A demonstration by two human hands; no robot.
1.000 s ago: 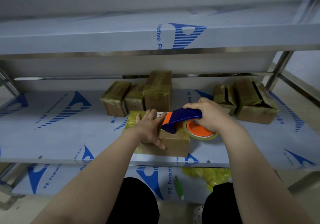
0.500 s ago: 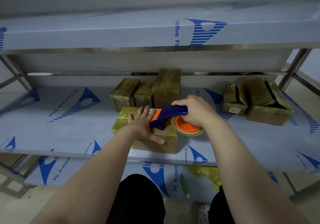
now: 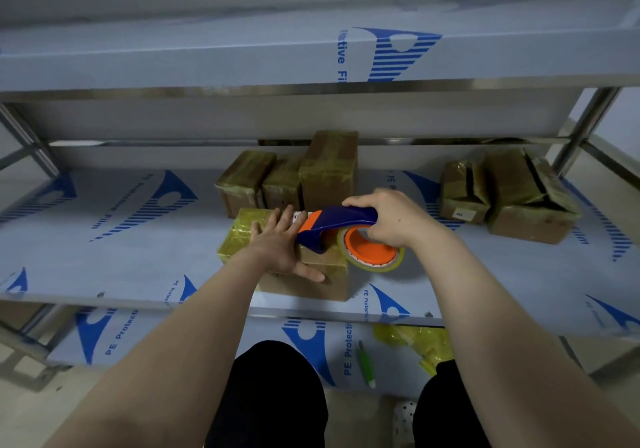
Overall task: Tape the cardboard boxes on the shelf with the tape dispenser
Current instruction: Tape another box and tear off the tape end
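1. Head view: left hand (image 3: 282,245) is pressing flat, fingers spread, on the cardboard box (image 3: 313,276) at the shelf (image 3: 104,240) front edge.
2. Right hand (image 3: 391,217) is gripping the tape dispenser (image 3: 337,224), its nose touching the box top.

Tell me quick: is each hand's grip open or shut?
Left grip: open, fingers flat on the box.
Right grip: closed round the dispenser.
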